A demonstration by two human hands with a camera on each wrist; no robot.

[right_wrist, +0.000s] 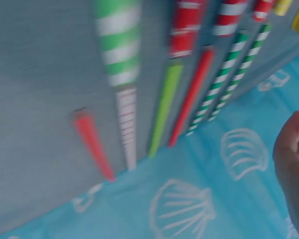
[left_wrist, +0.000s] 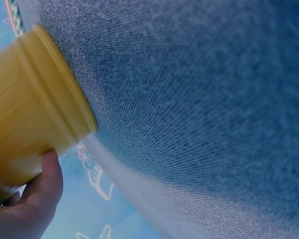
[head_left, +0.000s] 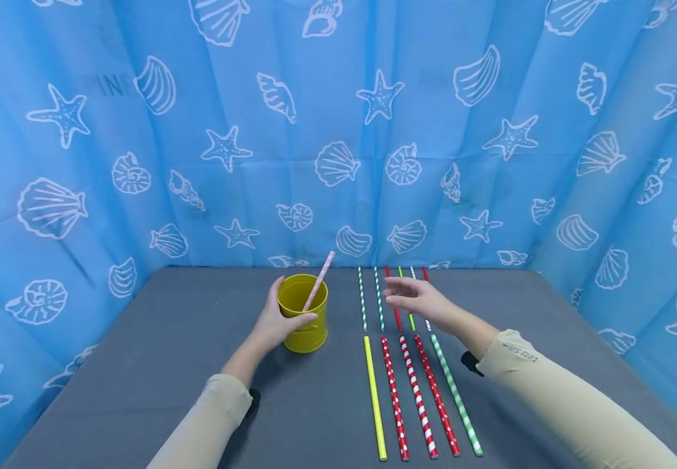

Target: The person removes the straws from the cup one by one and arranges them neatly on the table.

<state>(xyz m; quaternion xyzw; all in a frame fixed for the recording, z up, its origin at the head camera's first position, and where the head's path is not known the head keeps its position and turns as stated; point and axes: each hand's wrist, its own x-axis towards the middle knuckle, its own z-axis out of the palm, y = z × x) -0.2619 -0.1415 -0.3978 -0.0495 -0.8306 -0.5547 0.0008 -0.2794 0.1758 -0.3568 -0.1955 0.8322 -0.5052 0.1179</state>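
A yellow bucket point(head_left: 308, 340) stands on the grey table, with one pale pink paper straw point(head_left: 319, 280) leaning out over its right rim. My left hand point(head_left: 276, 324) grips the bucket from its left side, the thumb along the front. In the left wrist view, fingers point(left_wrist: 52, 172) press against the bucket wall point(left_wrist: 35, 94). My right hand point(head_left: 422, 301) hovers over the far row of straws, its fingers loosely extended and holding nothing. Beneath and near it lie a red straw point(head_left: 398, 318), a lime green straw point(head_left: 412, 322) and green-striped straws point(head_left: 379, 303).
Nearer to me lies a second row: a yellow straw point(head_left: 375, 400), a red-and-white striped straw point(head_left: 418, 397), red patterned straws point(head_left: 395, 398) and a light green striped straw point(head_left: 457, 395). Behind the grey table point(head_left: 157, 365) hangs a blue seashell curtain point(head_left: 338, 215).
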